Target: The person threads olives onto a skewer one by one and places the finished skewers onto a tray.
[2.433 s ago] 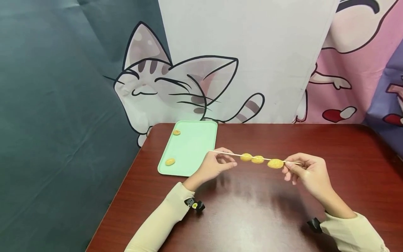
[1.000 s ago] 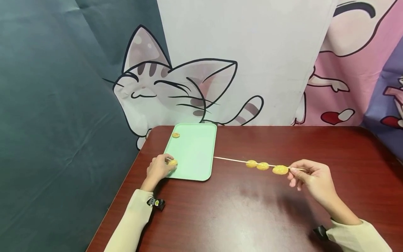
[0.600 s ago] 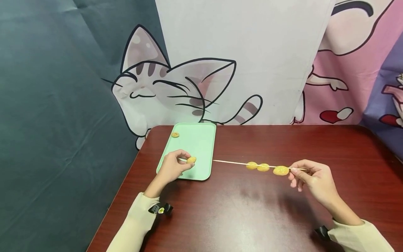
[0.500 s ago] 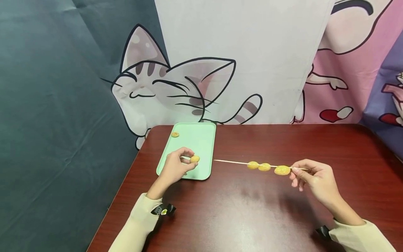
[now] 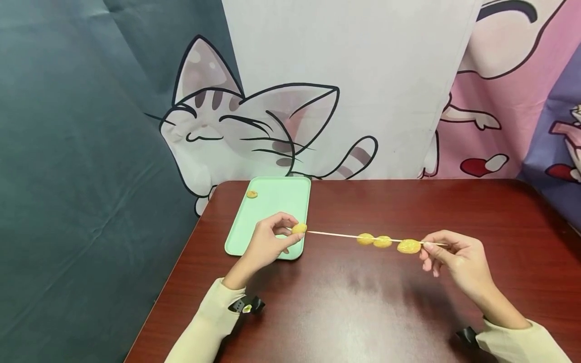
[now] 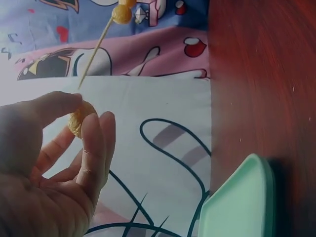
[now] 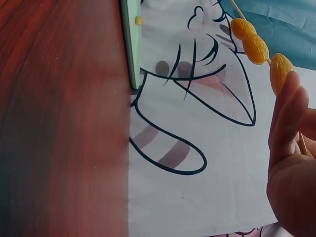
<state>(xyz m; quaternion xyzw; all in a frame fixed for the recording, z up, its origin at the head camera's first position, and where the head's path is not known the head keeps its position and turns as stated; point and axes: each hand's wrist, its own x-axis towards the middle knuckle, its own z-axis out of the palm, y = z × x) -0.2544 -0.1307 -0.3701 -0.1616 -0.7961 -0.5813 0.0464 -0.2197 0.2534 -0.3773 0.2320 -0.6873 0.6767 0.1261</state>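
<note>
My left hand pinches a small yellow oval fruit between thumb and fingers. In the left wrist view, this glossy, wrinkled fruit is partly covered by the fingertips. My right hand pinches a thin wooden skewer near one end. Threaded on it are three similar yellow fruits; the largest fruit sits right by the right fingertips, and a close pair, with one outer fruit, is farther along. The bare tip of the skewer points left, right at the fruit in the left hand.
A light green tray lies at the back left of the dark red wooden table. One yellow fruit rests at the tray's far left. Behind the table hangs a cloth backdrop printed with cartoons.
My left hand left the skewer, picked a yellow fruit off the tray's near left and brought it right to the skewer's tip. My right hand kept holding the skewer, moving slightly right and down.
</note>
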